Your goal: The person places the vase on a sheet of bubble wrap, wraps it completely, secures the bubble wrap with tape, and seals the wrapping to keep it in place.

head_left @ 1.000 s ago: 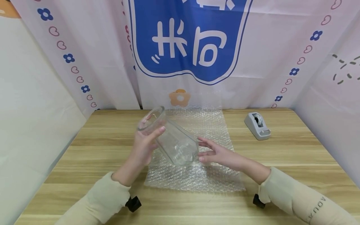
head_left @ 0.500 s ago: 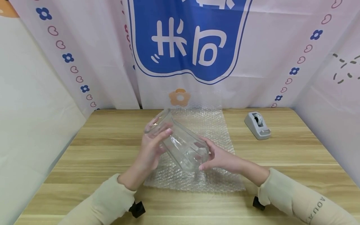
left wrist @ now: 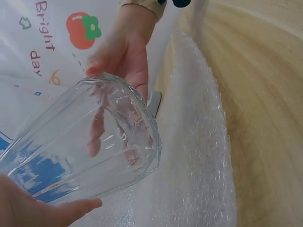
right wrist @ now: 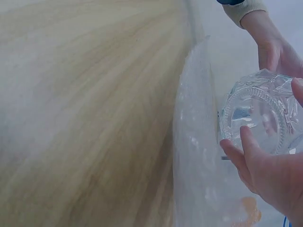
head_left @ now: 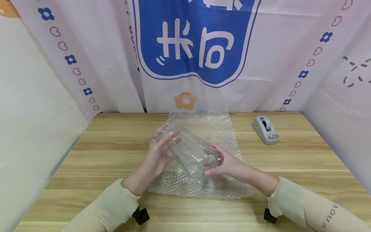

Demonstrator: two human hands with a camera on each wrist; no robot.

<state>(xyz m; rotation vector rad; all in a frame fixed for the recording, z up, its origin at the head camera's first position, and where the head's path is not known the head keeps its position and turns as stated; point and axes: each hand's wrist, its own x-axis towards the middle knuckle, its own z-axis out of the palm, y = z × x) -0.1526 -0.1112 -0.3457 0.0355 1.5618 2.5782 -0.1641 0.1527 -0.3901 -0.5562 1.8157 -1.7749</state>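
Note:
A clear glass vase [head_left: 188, 148] with a flared mouth and faceted sides is held tilted in the air, its mouth to the upper left. My left hand [head_left: 155, 157] grips it near the mouth, thumb on the near side and fingers showing through the glass. At the base end, my right hand [head_left: 229, 163] holds it with thumb and fingers on either side. The patterned round base [right wrist: 258, 101] faces the right wrist camera. Below the vase, a sheet of bubble wrap [head_left: 185, 188] lies flat on the table.
A grey tape dispenser [head_left: 265, 130] with a roll in it stands at the table's back right. The wooden table [head_left: 95, 161] is closed in by a printed cloth [head_left: 261, 93] at the back and pale walls at both sides.
The vase has moved right and slightly toward me with the left hand. My right hand, beside the base one second ago, has taken hold of it.

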